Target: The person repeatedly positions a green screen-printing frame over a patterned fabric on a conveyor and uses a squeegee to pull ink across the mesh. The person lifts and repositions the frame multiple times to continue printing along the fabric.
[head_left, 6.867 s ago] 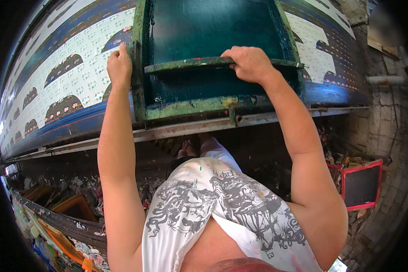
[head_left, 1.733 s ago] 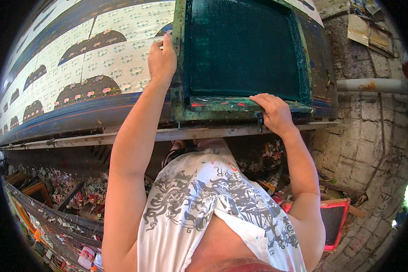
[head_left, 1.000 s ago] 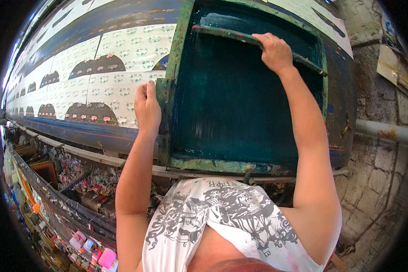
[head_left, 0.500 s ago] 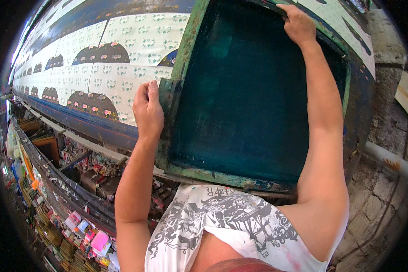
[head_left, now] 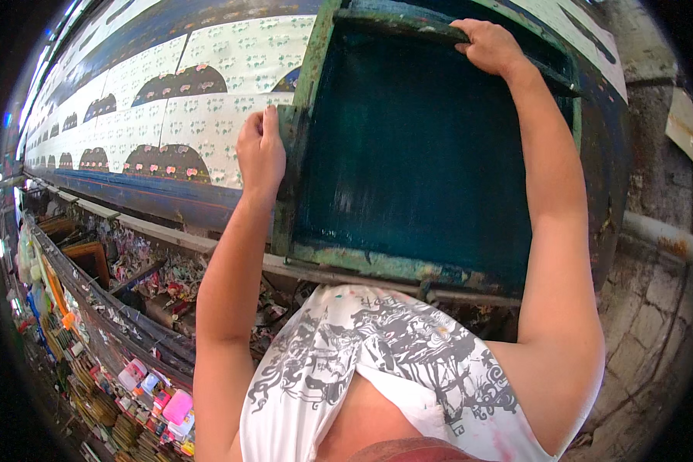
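Observation:
My left hand (head_left: 262,154) is closed on the left side of the green, paint-stained screen frame (head_left: 314,58), thumb upright. With my right hand (head_left: 493,48) I grip a long squeegee bar (head_left: 393,25) lying across the far part of the dark teal, wet-looking mesh (head_left: 408,154). Left of the frame, white fabric (head_left: 239,54) printed with small green motifs and dark, flower-dotted arched shapes covers the long table.
A rail (head_left: 169,235) runs along the table's near edge. At lower left are a dark trough (head_left: 142,312) with scraps and many containers (head_left: 179,406), one pink. On the right are a rusty pipe (head_left: 662,240) and cracked paving (head_left: 639,316).
My right hand has carried the squeegee from the near end to the far end, then slightly back toward me since half a second ago. My left hand stays on the frame's side.

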Available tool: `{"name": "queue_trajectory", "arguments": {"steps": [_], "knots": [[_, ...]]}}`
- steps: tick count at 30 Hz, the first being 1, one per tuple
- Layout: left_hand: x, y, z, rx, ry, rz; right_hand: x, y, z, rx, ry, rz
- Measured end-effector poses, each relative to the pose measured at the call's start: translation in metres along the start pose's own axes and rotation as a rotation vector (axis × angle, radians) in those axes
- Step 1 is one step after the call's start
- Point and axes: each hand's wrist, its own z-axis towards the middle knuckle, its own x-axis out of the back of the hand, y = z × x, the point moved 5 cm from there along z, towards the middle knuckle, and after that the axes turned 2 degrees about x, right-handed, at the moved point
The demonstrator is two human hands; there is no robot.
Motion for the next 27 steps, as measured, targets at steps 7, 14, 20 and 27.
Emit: {"name": "queue_trajectory", "arguments": {"steps": [7, 14, 20, 27], "knots": [[-0.005, -0.004, 0.006, -0.024, -0.075, 0.002, 0.006, -0.106, -0.133, 0.001, -0.035, 0.066], [-0.012, -0.013, 0.008, -0.017, -0.146, -0.068, 0.011, -0.206, -0.252, -0.043, -0.059, 0.105], [-0.014, -0.012, 0.01, 0.004, -0.165, -0.047, 0.004, -0.256, -0.314, -0.072, 0.036, 0.077], [-0.021, -0.014, 0.019, -0.033, -0.124, 0.097, 0.005, -0.259, -0.339, -0.007, 0.117, 0.171]]}}
